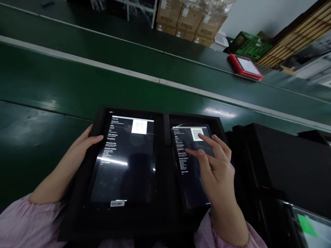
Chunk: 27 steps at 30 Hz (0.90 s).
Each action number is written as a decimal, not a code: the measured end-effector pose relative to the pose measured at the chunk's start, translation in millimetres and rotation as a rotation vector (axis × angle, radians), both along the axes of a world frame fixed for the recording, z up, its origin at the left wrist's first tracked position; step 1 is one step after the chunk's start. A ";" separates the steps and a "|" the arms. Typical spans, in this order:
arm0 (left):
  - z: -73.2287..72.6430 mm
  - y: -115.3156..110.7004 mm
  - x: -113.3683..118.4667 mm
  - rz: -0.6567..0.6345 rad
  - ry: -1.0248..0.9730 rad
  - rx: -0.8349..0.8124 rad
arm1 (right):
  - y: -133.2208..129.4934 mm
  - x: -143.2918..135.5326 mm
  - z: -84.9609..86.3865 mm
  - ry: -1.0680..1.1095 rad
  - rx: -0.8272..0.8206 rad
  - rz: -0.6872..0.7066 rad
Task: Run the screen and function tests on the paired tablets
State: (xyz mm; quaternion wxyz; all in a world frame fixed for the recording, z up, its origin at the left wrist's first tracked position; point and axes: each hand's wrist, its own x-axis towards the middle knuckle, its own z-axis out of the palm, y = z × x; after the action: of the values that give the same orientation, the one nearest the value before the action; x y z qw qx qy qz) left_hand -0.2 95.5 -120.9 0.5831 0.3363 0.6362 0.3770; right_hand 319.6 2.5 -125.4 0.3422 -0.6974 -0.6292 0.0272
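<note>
A black tray (167, 193) with two compartments lies in front of me. Its left compartment holds a larger tablet (124, 179), lit with white text, a QR code and a barcode label at the bottom. In the right one is a smaller tablet (191, 189) showing similar text and a QR code. My left hand (80, 148) grips the tray's left edge, thumb on the rim and the other fingers hidden. Over the smaller tablet is my right hand (217, 162), fingers apart and holding nothing, one fingertip at the QR code and another near the text.
Black boxes (292, 168) and another tablet with a green sticker (307, 224) are at the right. Beyond the green work surface (103, 86) are a red-cased tablet (245, 67), a green crate (249, 45) and stacked cardboard boxes (190, 20).
</note>
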 end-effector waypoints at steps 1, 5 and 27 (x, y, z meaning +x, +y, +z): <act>0.1 -0.7 0.3 0.003 -0.015 -0.003 | -0.8 -0.5 0.1 -0.006 -0.008 0.035; -0.7 -4.6 1.7 -0.019 -0.073 0.030 | -4.7 1.4 -2.3 -0.032 -0.040 0.223; -2.8 -3.1 -2.7 -0.169 0.111 0.073 | 5.9 4.5 -11.2 -0.148 -0.059 -0.021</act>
State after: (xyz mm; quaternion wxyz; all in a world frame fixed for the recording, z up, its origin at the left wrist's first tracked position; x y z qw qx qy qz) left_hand -2.9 92.3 -123.7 0.5640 0.4301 0.6227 0.3304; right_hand 324.1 8.3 -136.6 0.2741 -0.7140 -0.6442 -0.0094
